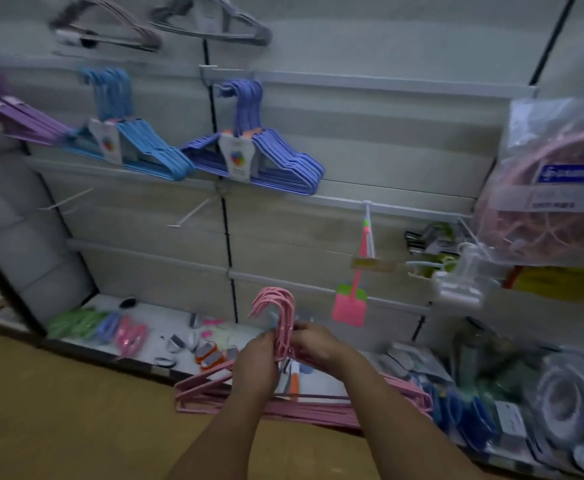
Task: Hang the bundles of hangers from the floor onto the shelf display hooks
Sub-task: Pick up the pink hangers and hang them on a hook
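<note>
A bundle of pink hangers (214, 393) is held low in front of the shelving, hooks pointing up. My left hand (257, 362) grips it at the neck from the left. My right hand (313, 341) grips the same neck from the right, just under the pink hooks. On the wall hang a periwinkle hanger bundle (276, 157), a blue hanger bundle (145, 147) and a purple hanger bundle (16, 123). Two bare white display hooks (193, 211) stick out below them, above and left of my hands.
Grey hanger bundles (210, 29) hang at the top. A pink fly swatter (351, 299) dangles right of my hands, with white clips (460, 275) and a bagged pink item (553, 188) further right. The bottom shelf (145, 310) holds small packets. Brown floor (58, 410) lies lower left.
</note>
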